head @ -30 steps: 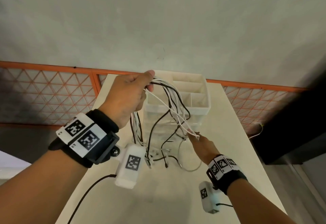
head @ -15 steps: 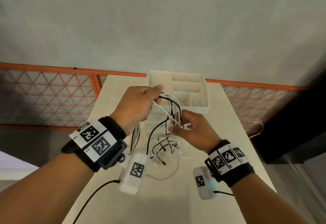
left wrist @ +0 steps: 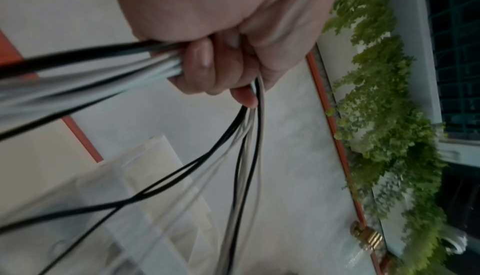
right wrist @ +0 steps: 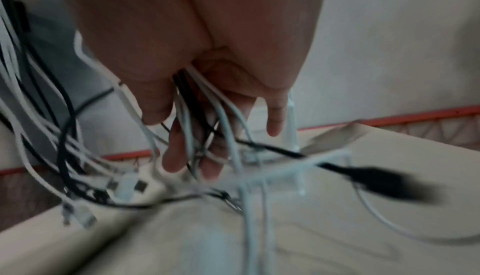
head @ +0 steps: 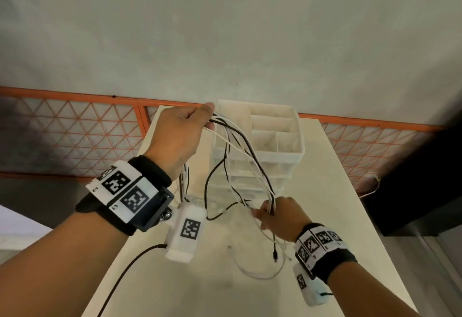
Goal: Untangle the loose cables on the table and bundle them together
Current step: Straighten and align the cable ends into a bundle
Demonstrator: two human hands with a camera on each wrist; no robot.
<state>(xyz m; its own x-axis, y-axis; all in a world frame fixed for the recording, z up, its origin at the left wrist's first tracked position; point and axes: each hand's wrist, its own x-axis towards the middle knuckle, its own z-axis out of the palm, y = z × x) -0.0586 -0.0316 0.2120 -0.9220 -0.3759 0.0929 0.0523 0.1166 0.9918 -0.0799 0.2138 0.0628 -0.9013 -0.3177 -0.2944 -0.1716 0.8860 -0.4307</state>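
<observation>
thin black and white cables (head: 246, 151), gathered at the top into one tight bunch, fanning downward in loose strands, drawn together again lower down; plug ends dangling just above the table (head: 190, 289), one white loop resting on it.

We are outside, on something like a balcony or a porch of a home. A low orange fence (head: 70, 139) with a criss-cross net runs behind our small cream table (head: 332, 216), and the floor (head: 225, 29) past it is bare grey concrete. From the left wrist view we see green leafy plants (left wrist: 384, 135) growing along the edge. A white plastic box with little drawers (head: 272, 146) stands on the table
</observation>
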